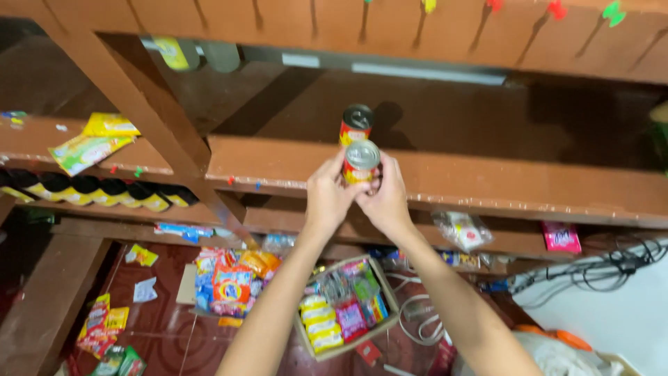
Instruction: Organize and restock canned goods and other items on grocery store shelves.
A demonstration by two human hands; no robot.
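Observation:
Both hands hold one small red and yellow tin can (362,161) with a silver lid at the front edge of a brown wooden shelf (487,182). My left hand (328,193) wraps the can's left side and my right hand (385,198) cups its right side. A second matching can (355,124) stands upright on the shelf just behind the held one, apart from my fingers.
A cardboard box (346,317) of colourful sachets sits on the red floor below, beside a pile of packets (231,278). Yellow packets (104,132) lie on the left shelf above dark rolls (90,189). A pink packet (561,238) and cables (612,264) are at right.

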